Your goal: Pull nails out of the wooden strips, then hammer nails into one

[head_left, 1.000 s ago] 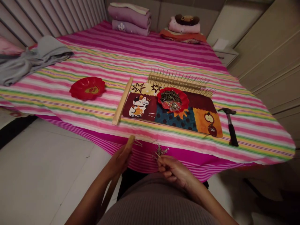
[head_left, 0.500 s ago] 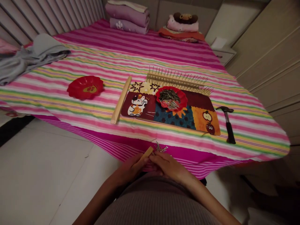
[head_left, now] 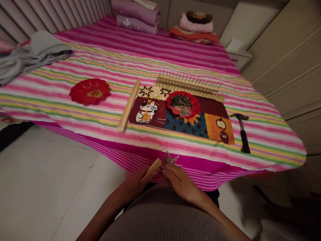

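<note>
My left hand (head_left: 141, 177) is closed around a short length of wooden strip (head_left: 154, 164), whose end points up and away from me. Beside it, my right hand (head_left: 179, 179) has its fingers pinched together by the strip, with a thin nail (head_left: 162, 166) showing at the fingertips. Just beyond the right hand, a small heap of loose nails (head_left: 172, 160) lies on the magenta cloth at the bed's edge. One single nail (head_left: 164, 149) rests apart from the heap. The lower part of the strip is hidden by my left hand.
A patterned board (head_left: 150, 125) carries a red dish (head_left: 197, 103) of nails. Behind it stand wooden strips studded with nails (head_left: 188, 83). A bare wooden strip (head_left: 128, 107) lies left, a hammer (head_left: 243, 132) right, another red dish (head_left: 89, 91) farther left. Folded bedding (head_left: 137, 16) sits behind.
My right hand has drawn slightly away from the wooden strip, and the gap between the hands shows more of the nail. The strip has shifted a little left and down.
</note>
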{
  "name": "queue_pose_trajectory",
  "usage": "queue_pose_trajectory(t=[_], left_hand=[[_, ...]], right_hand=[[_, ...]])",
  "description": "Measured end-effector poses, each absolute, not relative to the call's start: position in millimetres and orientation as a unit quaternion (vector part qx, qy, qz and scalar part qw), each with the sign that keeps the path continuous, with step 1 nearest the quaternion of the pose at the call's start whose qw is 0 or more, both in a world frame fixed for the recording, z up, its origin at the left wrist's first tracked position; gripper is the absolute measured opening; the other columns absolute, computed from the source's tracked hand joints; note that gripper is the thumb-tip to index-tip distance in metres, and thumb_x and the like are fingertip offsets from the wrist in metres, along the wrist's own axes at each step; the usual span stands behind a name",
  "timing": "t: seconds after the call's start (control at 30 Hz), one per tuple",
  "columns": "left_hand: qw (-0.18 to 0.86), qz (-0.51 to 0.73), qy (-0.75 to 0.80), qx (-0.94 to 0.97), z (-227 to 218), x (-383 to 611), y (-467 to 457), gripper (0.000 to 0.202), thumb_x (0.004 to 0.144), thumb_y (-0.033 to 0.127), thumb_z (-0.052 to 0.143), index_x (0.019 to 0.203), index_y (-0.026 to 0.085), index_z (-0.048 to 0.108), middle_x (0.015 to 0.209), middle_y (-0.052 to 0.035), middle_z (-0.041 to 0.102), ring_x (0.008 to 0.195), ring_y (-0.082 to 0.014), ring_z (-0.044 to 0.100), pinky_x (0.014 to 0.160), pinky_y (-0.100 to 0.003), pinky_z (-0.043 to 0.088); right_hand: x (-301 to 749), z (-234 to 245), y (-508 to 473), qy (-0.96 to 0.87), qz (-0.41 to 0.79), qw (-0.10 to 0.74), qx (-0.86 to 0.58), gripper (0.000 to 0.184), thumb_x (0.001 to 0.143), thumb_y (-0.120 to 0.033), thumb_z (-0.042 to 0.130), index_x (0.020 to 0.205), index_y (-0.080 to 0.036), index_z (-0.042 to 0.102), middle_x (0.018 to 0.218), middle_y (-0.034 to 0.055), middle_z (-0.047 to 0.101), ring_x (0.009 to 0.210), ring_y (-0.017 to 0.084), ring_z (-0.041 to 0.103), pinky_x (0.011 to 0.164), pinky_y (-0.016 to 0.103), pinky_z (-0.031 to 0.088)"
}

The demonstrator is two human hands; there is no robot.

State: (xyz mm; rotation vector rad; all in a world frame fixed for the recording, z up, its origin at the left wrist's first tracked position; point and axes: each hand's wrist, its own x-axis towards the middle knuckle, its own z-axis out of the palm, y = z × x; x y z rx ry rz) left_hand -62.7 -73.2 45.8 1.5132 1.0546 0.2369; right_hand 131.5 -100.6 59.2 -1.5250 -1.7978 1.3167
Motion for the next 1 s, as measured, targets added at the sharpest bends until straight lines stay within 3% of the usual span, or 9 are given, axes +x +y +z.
queue_pose_trajectory(t=[0.13, 0.27, 0.47, 0.6, 0.67, 0.73, 0.8, 0.9, 1.0], left_hand=[[0.568, 0.076, 0.490, 0.657, 47, -62, -73, 0.049, 0.091, 0.054, 0.039, 0.121, 0.021, 0.060, 0.110, -0.0051, 0.070, 0.099, -0.0256, 0.062, 0.088, -0.035, 0.045], [0.566, 0.070, 0.493, 0.657, 43, -62, -73, 0.046, 0.090, 0.053, 0.039, 0.115, 0.021, 0.062, 0.107, -0.0061, 0.070, 0.096, -0.0257, 0.062, 0.086, -0.034, 0.045], [0.573, 0.097, 0.509, 0.635, 40, -55, -80, 0.047, 0.090, 0.053, 0.039, 0.116, 0.022, 0.063, 0.111, -0.0057, 0.070, 0.103, -0.0263, 0.061, 0.090, -0.036, 0.044], [0.594, 0.126, 0.532, 0.590, 44, -52, -81, 0.046, 0.086, 0.056, 0.045, 0.110, 0.023, 0.066, 0.106, -0.0054, 0.071, 0.102, -0.0265, 0.061, 0.091, -0.037, 0.044], [0.594, 0.154, 0.571, 0.545, 45, -62, -76, 0.045, 0.082, 0.061, 0.047, 0.099, 0.023, 0.066, 0.091, -0.0052, 0.071, 0.090, -0.0248, 0.063, 0.081, -0.034, 0.047], [0.578, 0.179, 0.622, 0.497, 45, -76, -67, 0.048, 0.081, 0.067, 0.042, 0.087, 0.023, 0.060, 0.068, -0.0024, 0.063, 0.064, -0.0201, 0.060, 0.059, -0.029, 0.046], [0.579, 0.185, 0.653, 0.451, 47, -90, -59, 0.052, 0.079, 0.073, 0.036, 0.078, 0.024, 0.050, 0.052, 0.0047, 0.045, 0.040, -0.0129, 0.040, 0.039, -0.024, 0.032], [0.659, 0.175, 0.620, 0.388, 52, -93, -56, 0.055, 0.072, 0.079, 0.043, 0.072, 0.024, 0.039, 0.049, 0.0101, 0.030, 0.035, -0.0068, 0.021, 0.033, -0.018, 0.016], [0.699, 0.186, 0.583, 0.370, 55, -78, -63, 0.056, 0.073, 0.079, 0.043, 0.071, 0.024, 0.039, 0.049, 0.0103, 0.028, 0.037, -0.0063, 0.019, 0.033, -0.018, 0.014]], right_hand=[[130, 52, -99, -0.680, 0.418, 0.193, -0.570, 0.026, 0.094, -0.027, 0.037, 0.071, -0.020, 0.048, 0.073, 0.0030, 0.058, 0.069, 0.016, 0.052, 0.064, 0.028, 0.036], [131, 47, -96, -0.667, 0.444, 0.147, -0.581, 0.029, 0.095, -0.025, 0.036, 0.071, -0.019, 0.051, 0.071, 0.0031, 0.061, 0.068, 0.016, 0.056, 0.062, 0.026, 0.037], [132, 52, -94, -0.753, 0.296, -0.005, -0.588, 0.024, 0.096, -0.020, 0.037, 0.101, -0.014, 0.059, 0.097, 0.0126, 0.069, 0.083, 0.021, 0.063, 0.067, 0.029, 0.036], [132, 62, -99, -0.754, 0.279, -0.045, -0.593, 0.028, 0.098, -0.023, 0.033, 0.103, -0.014, 0.060, 0.096, 0.0131, 0.070, 0.084, 0.021, 0.064, 0.067, 0.028, 0.037], [136, 62, -105, -0.746, 0.309, -0.023, -0.590, 0.028, 0.098, -0.023, 0.033, 0.098, -0.015, 0.060, 0.094, 0.0117, 0.070, 0.084, 0.020, 0.065, 0.069, 0.027, 0.039], [142, 57, -111, -0.734, 0.340, 0.015, -0.588, 0.029, 0.098, -0.024, 0.033, 0.095, -0.017, 0.061, 0.093, 0.0097, 0.070, 0.084, 0.020, 0.065, 0.070, 0.027, 0.041], [150, 49, -114, -0.713, 0.344, 0.050, -0.609, 0.031, 0.098, -0.025, 0.032, 0.094, -0.018, 0.062, 0.091, 0.0085, 0.071, 0.083, 0.020, 0.065, 0.070, 0.027, 0.042], [160, 40, -106, -0.680, 0.302, 0.054, -0.666, 0.028, 0.096, -0.024, 0.036, 0.101, -0.017, 0.063, 0.092, 0.0100, 0.071, 0.081, 0.021, 0.066, 0.068, 0.029, 0.044], [161, 45, -93, -0.664, 0.242, 0.036, -0.707, 0.028, 0.090, -0.020, 0.047, 0.114, -0.014, 0.061, 0.104, 0.0155, 0.068, 0.087, 0.025, 0.066, 0.071, 0.032, 0.046]])
